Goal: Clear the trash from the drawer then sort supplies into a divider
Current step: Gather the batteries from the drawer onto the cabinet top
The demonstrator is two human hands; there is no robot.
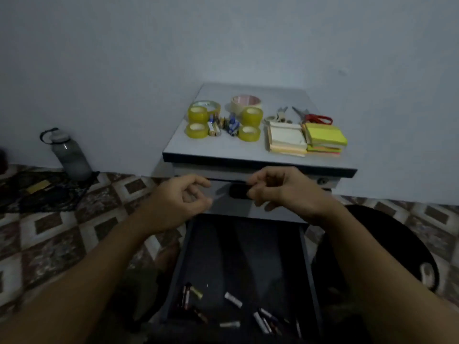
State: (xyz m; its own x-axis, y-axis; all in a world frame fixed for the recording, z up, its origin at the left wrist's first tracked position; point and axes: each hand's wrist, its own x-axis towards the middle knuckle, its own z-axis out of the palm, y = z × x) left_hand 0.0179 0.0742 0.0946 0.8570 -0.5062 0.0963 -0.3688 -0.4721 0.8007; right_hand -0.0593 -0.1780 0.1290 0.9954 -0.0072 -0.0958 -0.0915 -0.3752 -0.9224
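Drawer (308, 264) pulled out, near centre; dark interior. Loose batteries (233, 299) scattered along its near end, several more in the near right and near left corners. Above the drawer's far end, both hands raised side by side, apart. Left hand (178, 199): fingers loosely curled, holds nothing visible. Right hand (280, 189): fingers curled inward; cannot tell whether it grips anything. Far: bench (223, 147) carries tape rolls (197, 130) and batteries left, scissors (315, 117) and sticky notes (325, 136) right. Water bottle (70, 155) on floor, far left.
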